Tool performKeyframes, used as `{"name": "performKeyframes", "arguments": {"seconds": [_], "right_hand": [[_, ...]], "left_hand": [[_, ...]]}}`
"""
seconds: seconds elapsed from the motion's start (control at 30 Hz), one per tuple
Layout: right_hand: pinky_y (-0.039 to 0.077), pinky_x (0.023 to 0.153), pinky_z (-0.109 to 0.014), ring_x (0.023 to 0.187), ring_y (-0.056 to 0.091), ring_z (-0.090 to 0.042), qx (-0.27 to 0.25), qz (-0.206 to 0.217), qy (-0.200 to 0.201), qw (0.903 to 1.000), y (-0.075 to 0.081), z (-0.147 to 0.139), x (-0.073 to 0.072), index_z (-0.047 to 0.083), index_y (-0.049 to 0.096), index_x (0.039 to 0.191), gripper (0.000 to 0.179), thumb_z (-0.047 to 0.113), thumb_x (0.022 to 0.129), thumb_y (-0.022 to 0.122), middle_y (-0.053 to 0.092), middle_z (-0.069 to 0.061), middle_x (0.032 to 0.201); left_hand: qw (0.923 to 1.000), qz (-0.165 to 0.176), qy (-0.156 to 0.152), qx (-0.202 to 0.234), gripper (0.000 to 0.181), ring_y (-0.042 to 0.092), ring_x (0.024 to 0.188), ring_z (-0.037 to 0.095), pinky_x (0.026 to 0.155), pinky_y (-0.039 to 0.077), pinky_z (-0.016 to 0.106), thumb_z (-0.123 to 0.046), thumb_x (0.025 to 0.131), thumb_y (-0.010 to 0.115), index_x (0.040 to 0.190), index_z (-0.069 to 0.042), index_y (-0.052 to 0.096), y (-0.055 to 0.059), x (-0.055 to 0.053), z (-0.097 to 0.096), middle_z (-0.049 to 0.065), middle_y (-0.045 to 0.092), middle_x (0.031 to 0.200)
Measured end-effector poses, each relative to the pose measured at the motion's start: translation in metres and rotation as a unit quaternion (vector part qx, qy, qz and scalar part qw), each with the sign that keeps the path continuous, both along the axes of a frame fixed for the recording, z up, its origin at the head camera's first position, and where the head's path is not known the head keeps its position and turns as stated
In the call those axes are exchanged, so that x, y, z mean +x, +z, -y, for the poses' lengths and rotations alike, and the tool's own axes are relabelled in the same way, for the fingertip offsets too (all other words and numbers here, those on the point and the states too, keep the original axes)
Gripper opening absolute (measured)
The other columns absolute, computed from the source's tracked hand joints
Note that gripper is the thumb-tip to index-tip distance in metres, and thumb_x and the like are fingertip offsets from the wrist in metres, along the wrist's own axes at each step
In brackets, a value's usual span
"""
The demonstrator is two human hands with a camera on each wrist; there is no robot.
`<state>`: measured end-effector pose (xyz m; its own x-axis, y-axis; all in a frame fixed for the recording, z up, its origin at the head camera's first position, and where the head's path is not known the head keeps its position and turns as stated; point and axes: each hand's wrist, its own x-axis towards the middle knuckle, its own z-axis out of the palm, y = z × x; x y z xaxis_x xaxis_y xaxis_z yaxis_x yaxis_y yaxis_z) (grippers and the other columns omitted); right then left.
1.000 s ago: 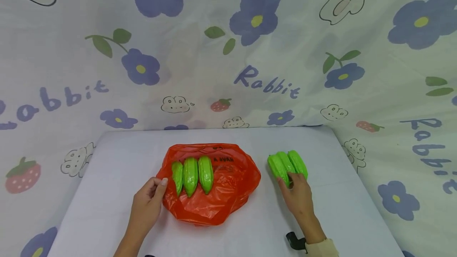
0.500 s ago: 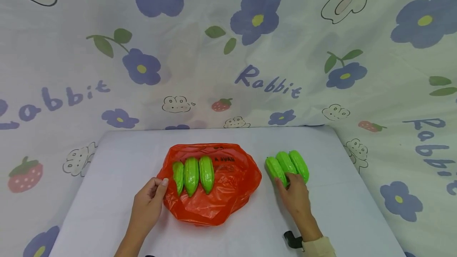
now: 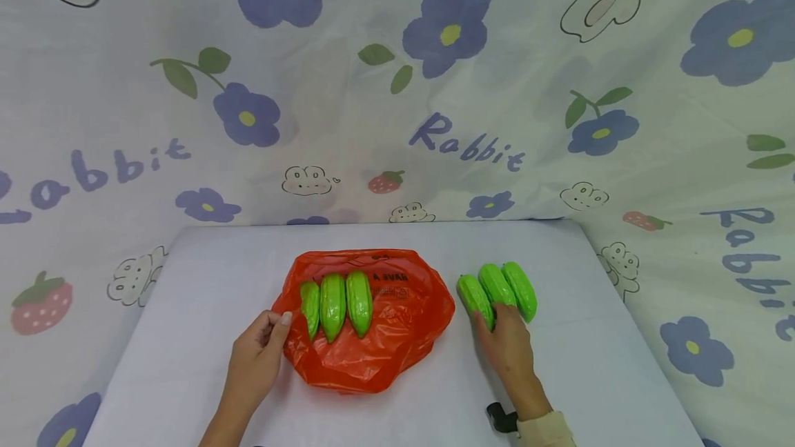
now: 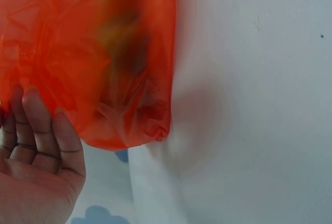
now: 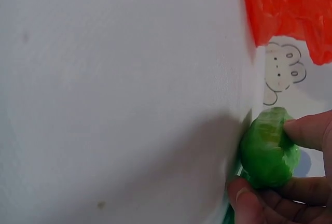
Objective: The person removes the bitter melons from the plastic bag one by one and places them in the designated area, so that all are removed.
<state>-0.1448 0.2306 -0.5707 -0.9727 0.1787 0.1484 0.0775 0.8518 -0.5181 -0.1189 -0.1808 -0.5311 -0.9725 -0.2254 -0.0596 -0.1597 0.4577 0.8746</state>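
A red plastic bag (image 3: 397, 336) lies spread on the table with three glossy green bitter melons (image 3: 332, 305) side by side at its left part. My left hand (image 3: 257, 347) pinches the bag's left edge between thumb and fingers; in the left wrist view its fingers (image 4: 44, 125) are behind the film. To the right of the bag, three more bitter melons (image 3: 497, 285) lie slanted in a row. My right hand (image 3: 509, 347) grips the near end of the leftmost bitter melon (image 3: 475, 299). In the right wrist view, thumb and fingers are around that bitter melon (image 5: 267, 151).
The table (image 3: 205, 274) has a white cover. Behind and beside it hangs a patterned cloth (image 3: 348, 123) with flowers and rabbits. A black piece (image 3: 500, 418) sits by my right wrist.
My right hand has shifted slightly left with the leftmost bitter melon, which now stands a little apart from the others. The left hand and the bag look unchanged.
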Motion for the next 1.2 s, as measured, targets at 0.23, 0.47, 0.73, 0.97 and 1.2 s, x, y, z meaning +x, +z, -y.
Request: {"name": "performKeyframes", "arguments": {"seconds": [0.23, 0.47, 0.73, 0.97, 1.2], "right_hand": [[0.057, 0.067, -0.05, 0.082, 0.067, -0.036, 0.031, -0.004, -0.015, 0.9994, -0.001, 0.001, -0.003, -0.009, 0.064, 0.116, 0.043, 0.027, 0.096, 0.077, 0.065, -0.022, 0.101], [0.057, 0.067, -0.051, 0.08, 0.066, -0.036, 0.057, -0.007, -0.029, 0.9979, -0.002, 0.002, -0.008, -0.008, 0.064, 0.115, 0.047, 0.03, 0.093, 0.08, 0.062, -0.023, 0.102], [0.056, 0.064, -0.052, 0.081, 0.065, -0.036, 0.06, -0.009, -0.044, 0.9972, -0.002, 0.003, -0.011, -0.006, 0.063, 0.116, 0.048, 0.032, 0.092, 0.08, 0.061, -0.023, 0.105], [0.057, 0.062, -0.052, 0.082, 0.065, -0.035, 0.057, -0.005, -0.049, 0.9972, -0.002, 0.005, -0.013, -0.005, 0.059, 0.117, 0.049, 0.032, 0.092, 0.08, 0.061, -0.024, 0.106], [0.057, 0.061, -0.051, 0.083, 0.065, -0.034, 0.046, 0.008, -0.055, 0.9974, -0.001, 0.005, -0.012, -0.006, 0.057, 0.12, 0.052, 0.033, 0.092, 0.079, 0.061, -0.023, 0.107]], "left_hand": [[1.0, -0.001, -0.004, 0.008, 0.038, 0.054, 0.075, 0.019, 0.062, 0.048, 0.025, -0.044, 0.109, 0.054, 0.099, -0.008, 0.061, -0.002, 0.0, 0.0, 0.007, 0.057, 0.08], [1.0, -0.004, -0.003, 0.005, 0.036, 0.054, 0.075, 0.019, 0.062, 0.048, 0.025, -0.042, 0.109, 0.055, 0.098, -0.008, 0.061, -0.001, 0.0, 0.0, 0.007, 0.057, 0.079], [1.0, 0.005, -0.002, 0.005, 0.038, 0.055, 0.077, 0.02, 0.063, 0.049, 0.024, -0.044, 0.109, 0.054, 0.1, -0.008, 0.061, 0.001, -0.001, -0.001, 0.007, 0.058, 0.081], [1.0, -0.002, -0.002, 0.0, 0.037, 0.054, 0.075, 0.019, 0.061, 0.047, 0.025, -0.043, 0.11, 0.054, 0.099, -0.008, 0.061, 0.001, 0.0, 0.0, 0.007, 0.057, 0.079], [1.0, -0.001, -0.002, 0.003, 0.038, 0.054, 0.075, 0.019, 0.061, 0.048, 0.025, -0.044, 0.109, 0.054, 0.099, -0.008, 0.061, 0.001, 0.0, 0.001, 0.007, 0.057, 0.08]]}}
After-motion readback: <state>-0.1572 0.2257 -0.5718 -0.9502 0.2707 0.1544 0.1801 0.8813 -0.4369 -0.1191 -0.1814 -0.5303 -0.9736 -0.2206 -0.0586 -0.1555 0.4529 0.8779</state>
